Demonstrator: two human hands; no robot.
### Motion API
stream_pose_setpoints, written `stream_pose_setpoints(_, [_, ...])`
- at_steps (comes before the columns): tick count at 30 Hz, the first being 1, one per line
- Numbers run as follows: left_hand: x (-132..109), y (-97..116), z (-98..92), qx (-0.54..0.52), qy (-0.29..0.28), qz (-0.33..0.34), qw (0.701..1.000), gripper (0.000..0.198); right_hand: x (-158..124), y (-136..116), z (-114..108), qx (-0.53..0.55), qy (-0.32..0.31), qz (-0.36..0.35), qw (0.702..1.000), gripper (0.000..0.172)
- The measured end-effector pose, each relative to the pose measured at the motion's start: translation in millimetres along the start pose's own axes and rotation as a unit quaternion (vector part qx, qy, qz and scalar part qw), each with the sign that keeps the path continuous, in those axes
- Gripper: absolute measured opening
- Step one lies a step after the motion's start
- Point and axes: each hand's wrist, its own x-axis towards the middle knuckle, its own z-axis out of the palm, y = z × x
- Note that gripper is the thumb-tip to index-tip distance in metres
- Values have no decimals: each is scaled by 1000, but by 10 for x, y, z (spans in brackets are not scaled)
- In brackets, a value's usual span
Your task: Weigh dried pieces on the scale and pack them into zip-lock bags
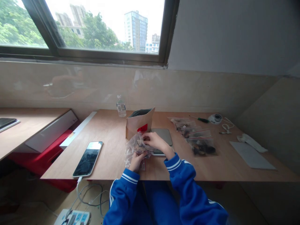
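Observation:
Both my hands work on a clear plastic zip bag (133,147) with dark pieces inside, held just above the wooden table (110,150). My left hand (137,161) grips the bag from below, fingers curled round it. My right hand (154,140) pinches the bag's top from above. Right behind the bag stands an open brown paper pouch (139,123) with a red label. A small flat scale (164,136) lies under and behind my right hand.
A phone (88,158) lies at the left, cable hanging off the table edge to a power strip (73,217) on the floor. Several filled zip bags (197,137) lie at the right. A water bottle (121,106), a screwdriver (199,119) and a grey sheet (252,155) are also there.

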Motion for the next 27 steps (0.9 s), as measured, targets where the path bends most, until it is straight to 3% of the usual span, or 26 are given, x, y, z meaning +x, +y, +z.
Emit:
stream_pose_setpoints(5, [-20,40,17,-18,15,-22,999,49,-33,11,-58,79,52,19,995,17])
stream_pose_setpoints(11, [-10,52,-10,-38,-7,-2,999,50,-29,216,-134,149,141,12,979,18])
stream_pose_setpoints(16, [-22,64,-3,-43,-5,-13,999,49,-3,309,-248,196,165,11,967,23])
stream_pose_setpoints(22, [-48,78,28,-43,-2,-26,999,54,19,208,-470,255,195,9,947,36])
stream_pose_setpoints(27, [-48,84,31,-39,-1,-30,999,47,274,-69,-766,235,295,-69,923,39])
